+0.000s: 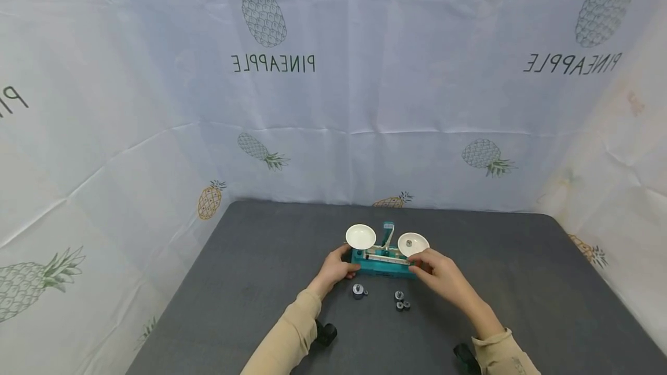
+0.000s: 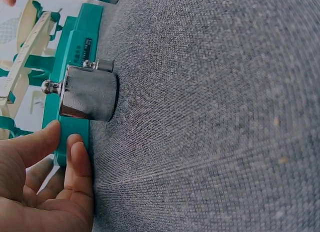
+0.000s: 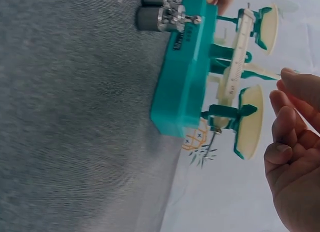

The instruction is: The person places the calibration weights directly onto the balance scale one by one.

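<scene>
One weight (image 1: pixel 409 243) in pan (image 1: pixel 421 240), 2 o'clock; five loose weights (image 1: pixel 358 291) seem left, 5–7. My left hand (image 1: pixel 334 268) grips scale (image 1: pixel 383 268) at 9; right hand (image 1: pixel 443 274) half-curled, hold unclear.

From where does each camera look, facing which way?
Head: on the head, facing forward and down at the teal plastic balance scale; left hand, right hand and beige fabric sleeves show.
Left wrist: worn there, facing the scale and a silver cylindrical metal weight; mostly left hand shows.
Right wrist: worn there, facing the scale; parts of both hands show.
Both wrist views share the scale.
</scene>
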Demonstrator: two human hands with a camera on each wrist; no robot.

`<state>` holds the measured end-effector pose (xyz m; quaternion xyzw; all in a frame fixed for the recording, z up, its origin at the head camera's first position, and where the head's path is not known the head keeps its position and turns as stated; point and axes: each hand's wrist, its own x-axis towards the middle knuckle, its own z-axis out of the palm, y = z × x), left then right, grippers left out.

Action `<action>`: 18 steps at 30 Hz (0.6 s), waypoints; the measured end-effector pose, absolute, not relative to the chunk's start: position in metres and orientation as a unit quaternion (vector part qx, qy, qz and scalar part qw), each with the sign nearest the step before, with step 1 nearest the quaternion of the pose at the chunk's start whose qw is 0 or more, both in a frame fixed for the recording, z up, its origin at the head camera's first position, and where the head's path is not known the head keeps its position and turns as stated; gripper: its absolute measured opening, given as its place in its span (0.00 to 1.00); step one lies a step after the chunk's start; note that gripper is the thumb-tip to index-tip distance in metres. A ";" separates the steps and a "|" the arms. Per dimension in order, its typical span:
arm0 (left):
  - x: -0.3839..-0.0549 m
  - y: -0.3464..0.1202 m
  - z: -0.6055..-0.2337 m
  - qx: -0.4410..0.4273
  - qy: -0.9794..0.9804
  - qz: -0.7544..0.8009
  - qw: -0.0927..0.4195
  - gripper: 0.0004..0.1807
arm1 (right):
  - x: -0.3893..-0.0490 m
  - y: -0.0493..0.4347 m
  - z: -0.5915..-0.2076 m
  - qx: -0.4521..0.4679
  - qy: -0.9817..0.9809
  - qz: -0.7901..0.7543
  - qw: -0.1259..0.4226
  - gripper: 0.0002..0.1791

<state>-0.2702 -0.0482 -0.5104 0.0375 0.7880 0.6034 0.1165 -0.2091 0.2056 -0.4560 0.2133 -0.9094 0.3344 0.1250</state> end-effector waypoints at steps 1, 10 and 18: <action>-0.271 -0.048 -0.510 0.037 0.788 0.604 0.116 0.36 | -0.208 0.206 -0.457 0.215 -0.909 0.336 0.123 0.09; -0.271 -0.049 -0.510 0.038 0.788 0.604 0.114 0.35 | -0.205 0.209 -0.469 0.241 -0.905 0.344 0.063 0.10; -0.270 -0.049 -0.512 0.040 0.790 0.602 0.113 0.35 | -0.203 0.211 -0.480 0.244 -0.907 0.342 -0.002 0.10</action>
